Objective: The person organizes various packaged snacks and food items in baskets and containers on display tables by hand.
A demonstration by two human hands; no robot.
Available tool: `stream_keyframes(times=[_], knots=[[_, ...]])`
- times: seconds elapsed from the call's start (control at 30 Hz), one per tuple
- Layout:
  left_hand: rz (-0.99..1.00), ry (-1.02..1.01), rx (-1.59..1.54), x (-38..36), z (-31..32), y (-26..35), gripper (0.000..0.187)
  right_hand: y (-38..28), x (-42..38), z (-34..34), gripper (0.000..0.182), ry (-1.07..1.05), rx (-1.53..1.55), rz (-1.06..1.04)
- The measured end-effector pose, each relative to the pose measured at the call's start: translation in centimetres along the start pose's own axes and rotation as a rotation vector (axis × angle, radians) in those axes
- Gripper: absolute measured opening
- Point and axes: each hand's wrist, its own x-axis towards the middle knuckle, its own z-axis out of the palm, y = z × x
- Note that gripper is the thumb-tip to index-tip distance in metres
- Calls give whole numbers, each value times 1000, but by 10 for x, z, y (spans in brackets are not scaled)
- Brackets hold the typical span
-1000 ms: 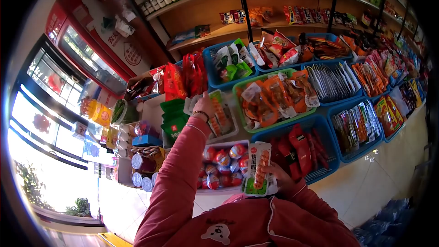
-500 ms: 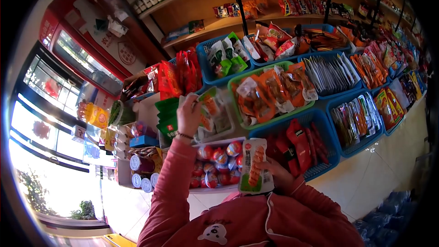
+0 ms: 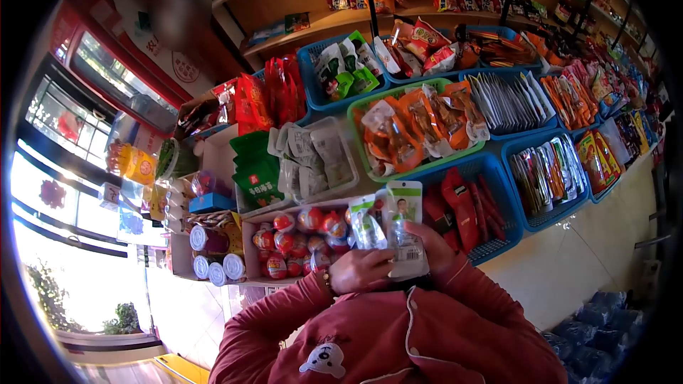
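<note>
**Two hands gather snack packets in front of a shop display**

A person in a red jacket stands at a sloping display of baskets full of packaged snacks. Both hands are raised close to the chest, near the camera. The left hand (image 3: 359,270) is closed around a clear packet (image 3: 366,224) with green and white print. The right hand (image 3: 430,245) grips a second packet (image 3: 404,231), white with a green top, its back label facing the camera. The two packets touch, side by side.

The step in hand looks like stacking the two packets together; the next move would likely call for one hand to take both, freeing the other.

Just beyond the hands sits a white tray (image 3: 334,188) of similar pale packets, and to its left a box of round red sweets (image 3: 288,242). A blue basket (image 3: 491,245) of red sausages lies to the right.
</note>
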Motion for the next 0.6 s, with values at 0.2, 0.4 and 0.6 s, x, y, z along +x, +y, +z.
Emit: stream_keyframes(times=[0.2,0.4,0.6], knots=[[-48,93,-342,12,10,-5,30,11,3,-13,43,-14,105,49],[-249,461,-379,21,-23,6,24,18,1,-19,39,-148,123,-37],[-201,908,-355,36,-56,21,22,19,6,-11,40,21,-118,-30]])
